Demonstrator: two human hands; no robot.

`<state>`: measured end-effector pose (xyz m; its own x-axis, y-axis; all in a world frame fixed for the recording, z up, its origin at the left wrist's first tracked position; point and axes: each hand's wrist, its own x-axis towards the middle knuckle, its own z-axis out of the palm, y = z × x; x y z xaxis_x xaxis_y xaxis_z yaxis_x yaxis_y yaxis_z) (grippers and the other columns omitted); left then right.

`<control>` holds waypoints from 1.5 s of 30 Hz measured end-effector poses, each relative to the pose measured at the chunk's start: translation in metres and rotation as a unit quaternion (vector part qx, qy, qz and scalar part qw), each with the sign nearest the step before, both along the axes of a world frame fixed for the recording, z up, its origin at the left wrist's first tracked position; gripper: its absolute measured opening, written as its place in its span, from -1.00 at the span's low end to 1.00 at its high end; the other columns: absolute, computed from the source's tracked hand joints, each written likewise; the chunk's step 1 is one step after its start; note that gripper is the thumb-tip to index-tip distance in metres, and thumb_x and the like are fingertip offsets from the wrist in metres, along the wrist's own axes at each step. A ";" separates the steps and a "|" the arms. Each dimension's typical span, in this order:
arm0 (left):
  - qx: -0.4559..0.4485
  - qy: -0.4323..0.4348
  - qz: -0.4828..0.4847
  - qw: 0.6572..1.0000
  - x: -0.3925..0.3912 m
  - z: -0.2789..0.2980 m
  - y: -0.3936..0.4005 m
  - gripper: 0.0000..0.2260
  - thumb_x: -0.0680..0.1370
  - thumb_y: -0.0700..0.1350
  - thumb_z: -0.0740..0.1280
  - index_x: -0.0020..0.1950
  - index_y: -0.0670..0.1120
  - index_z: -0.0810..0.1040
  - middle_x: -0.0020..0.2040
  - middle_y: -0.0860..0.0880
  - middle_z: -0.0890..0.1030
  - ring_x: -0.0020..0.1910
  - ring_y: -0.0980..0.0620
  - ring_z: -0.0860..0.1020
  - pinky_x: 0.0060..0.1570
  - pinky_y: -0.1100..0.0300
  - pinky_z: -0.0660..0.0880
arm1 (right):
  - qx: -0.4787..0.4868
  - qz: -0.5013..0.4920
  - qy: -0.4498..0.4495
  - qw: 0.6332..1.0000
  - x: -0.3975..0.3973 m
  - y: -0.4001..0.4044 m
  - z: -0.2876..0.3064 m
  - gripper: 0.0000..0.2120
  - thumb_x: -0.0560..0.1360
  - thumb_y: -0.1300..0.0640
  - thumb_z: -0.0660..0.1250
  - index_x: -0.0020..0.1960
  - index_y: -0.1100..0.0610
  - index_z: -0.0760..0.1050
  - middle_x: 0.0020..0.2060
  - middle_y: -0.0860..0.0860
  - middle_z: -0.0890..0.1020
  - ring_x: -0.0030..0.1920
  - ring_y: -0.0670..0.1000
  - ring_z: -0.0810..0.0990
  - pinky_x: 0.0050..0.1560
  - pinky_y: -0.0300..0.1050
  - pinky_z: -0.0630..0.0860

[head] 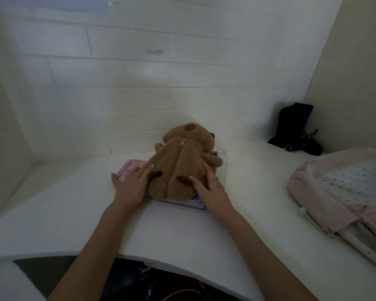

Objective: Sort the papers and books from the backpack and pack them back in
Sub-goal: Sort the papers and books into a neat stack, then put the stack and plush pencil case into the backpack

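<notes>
A brown plush dog pouch (180,164) with a zipper down its back lies on top of a stack of papers and books (195,203) in the middle of the white desk (74,213). A pink spiral notebook (128,168) sticks out from under it on the left. My left hand (130,183) rests with straight fingers against the pouch's left side. My right hand (208,185) lies flat against its right side. The pink backpack (343,192) lies on the desk at the right, apart from both hands.
A black object with cords (295,129) stands in the far right corner against the white block wall (139,72). The desk's curved front edge (182,263) is close to my body, with dark items below it.
</notes>
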<state>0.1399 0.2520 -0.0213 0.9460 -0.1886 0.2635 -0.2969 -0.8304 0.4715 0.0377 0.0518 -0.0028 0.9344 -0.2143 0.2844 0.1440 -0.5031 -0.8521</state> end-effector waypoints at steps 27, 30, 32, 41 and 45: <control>0.166 -0.138 -0.562 0.799 -0.275 0.034 -0.343 -0.34 0.47 0.22 0.25 0.50 0.13 0.07 0.54 0.01 0.11 0.53 -0.01 -0.02 0.40 -0.27 -0.25 | -0.229 -0.491 0.373 0.754 -0.303 -0.281 0.024 -0.39 0.50 -0.23 0.09 0.50 -0.09 0.09 0.46 0.23 0.16 0.42 0.30 0.19 0.38 0.21 0.17; 0.186 -0.173 -0.534 0.807 -0.268 0.029 -0.349 -0.49 0.52 0.18 0.19 0.45 0.08 0.26 0.37 -0.02 0.38 0.41 -0.04 0.27 0.40 -0.27 -0.12 | -0.259 -0.479 0.369 0.753 -0.293 -0.263 0.027 -0.44 0.48 -0.24 0.10 0.44 -0.07 0.25 0.35 0.18 0.38 0.32 0.24 0.36 0.30 0.10 0.30; 0.204 -0.210 -0.496 0.818 -0.245 0.030 -0.337 -0.58 0.50 0.13 0.22 0.35 0.07 0.39 0.22 -0.03 0.47 0.26 -0.05 0.40 0.36 -0.12 0.05 | -0.268 -0.457 0.334 0.779 -0.278 -0.242 0.031 -0.52 0.49 -0.22 0.11 0.32 -0.03 0.41 0.24 0.14 0.52 0.23 0.19 0.46 0.23 0.00 0.37; 0.252 -0.121 -0.344 0.896 -0.121 0.057 -0.242 -0.64 0.49 -0.20 0.23 0.17 0.18 0.55 0.14 0.07 0.57 0.11 -0.02 0.52 0.01 0.16 0.32 | -0.288 -0.204 0.190 0.916 -0.186 -0.124 0.040 -0.63 0.53 -0.16 0.16 0.12 0.10 0.47 0.08 0.15 0.50 0.07 0.09 0.49 0.00 -0.09 0.32; 0.292 -0.046 -0.411 0.862 -0.115 0.067 -0.226 -0.56 0.41 -0.18 0.26 0.28 0.08 0.48 0.26 0.00 0.52 0.28 -0.05 0.44 0.27 0.06 0.32 | -0.219 -0.137 0.154 0.954 -0.177 -0.132 0.049 -0.73 0.51 -0.05 0.26 0.14 0.06 0.50 -0.05 0.07 0.63 -0.15 -0.02 0.51 -0.16 -0.22 0.39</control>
<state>0.0249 0.0256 0.0452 0.4089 -0.9118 -0.0367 -0.9126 -0.4087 -0.0123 -0.1394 -0.0805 0.0460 0.9139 -0.3868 0.1232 -0.2683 -0.8032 -0.5319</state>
